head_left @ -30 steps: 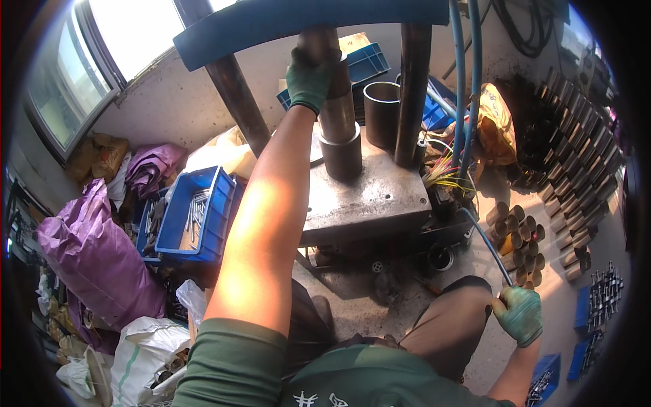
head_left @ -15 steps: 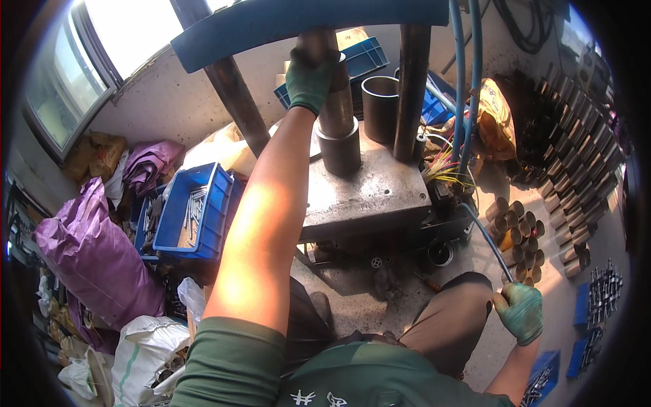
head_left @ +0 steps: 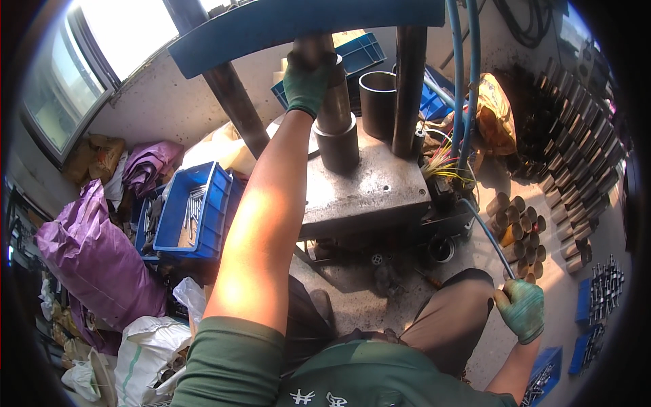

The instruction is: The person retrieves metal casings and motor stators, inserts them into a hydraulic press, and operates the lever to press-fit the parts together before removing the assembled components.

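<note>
My left hand, in a green glove, reaches up and is closed around the upper part of an upright metal tube. The tube's lower end meets a wider, dark metal sleeve, which stands on the steel table of a press. A blue crossbeam spans just above this hand, and some of the fingers are hidden behind the tube. Off to the right, my gloved right hand is wrapped round the end of a long, thin lever that slopes up to the press.
Two steel columns flank the tube. A large dark cylinder stands behind. Blue hoses and loose wires run at the right, near stacked tubes. Blue bins and a purple sack lie left.
Very little differs. My left hand sits slightly lower against the press table, still on the tube. My right hand keeps its hold on the lever, with barely any shift.
</note>
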`<state>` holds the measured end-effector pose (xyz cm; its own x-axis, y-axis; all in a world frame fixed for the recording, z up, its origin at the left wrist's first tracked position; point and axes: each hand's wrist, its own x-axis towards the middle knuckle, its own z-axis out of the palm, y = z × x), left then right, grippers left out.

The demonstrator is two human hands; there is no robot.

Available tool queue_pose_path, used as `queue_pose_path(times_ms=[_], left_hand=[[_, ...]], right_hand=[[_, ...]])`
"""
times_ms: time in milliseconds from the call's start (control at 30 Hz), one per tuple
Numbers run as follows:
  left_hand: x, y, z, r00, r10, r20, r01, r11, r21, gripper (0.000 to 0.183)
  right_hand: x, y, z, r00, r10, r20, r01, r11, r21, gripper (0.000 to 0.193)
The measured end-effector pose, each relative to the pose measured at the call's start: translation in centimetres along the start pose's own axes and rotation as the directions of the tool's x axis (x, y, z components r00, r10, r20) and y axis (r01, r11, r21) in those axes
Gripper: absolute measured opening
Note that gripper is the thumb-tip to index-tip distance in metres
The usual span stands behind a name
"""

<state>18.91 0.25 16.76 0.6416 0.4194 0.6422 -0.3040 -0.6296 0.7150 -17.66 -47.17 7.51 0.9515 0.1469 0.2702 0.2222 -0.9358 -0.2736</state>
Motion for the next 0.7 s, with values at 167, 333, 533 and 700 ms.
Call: queue_pose_path(times_ms=[167, 333, 533, 700], left_hand=[[0.0, -0.8, -0.1, 1.000, 0.028, 0.002, -0.028, 1.000, 0.008, 0.079], [-0.8, -0.7, -0.1, 1.000, 0.022, 0.017, -0.021, 0.999, -0.031, 0.079], [-1.6, 0.0, -0.5, 0.999, -0.012, 0.050, 0.015, 0.998, -0.065, 0.078], [-1.5, -1.0, -0.2, 0.999, -0.019, 0.050, 0.022, 0.998, -0.058, 0.083]], right_hand=[[0.1, -0.1, 0.1, 1.000, -0.013, -0.010, 0.013, 1.000, 0.001, 0.027], [0.0, 0.0, 0.1, 1.000, -0.007, -0.011, 0.007, 1.000, -0.003, 0.027], [0.0, -0.1, 0.0, 1.000, 0.017, 0.009, -0.017, 1.000, 0.003, 0.026], [0.0, 0.1, 0.2, 1.000, 0.006, 0.007, -0.006, 1.000, 0.004, 0.025]])
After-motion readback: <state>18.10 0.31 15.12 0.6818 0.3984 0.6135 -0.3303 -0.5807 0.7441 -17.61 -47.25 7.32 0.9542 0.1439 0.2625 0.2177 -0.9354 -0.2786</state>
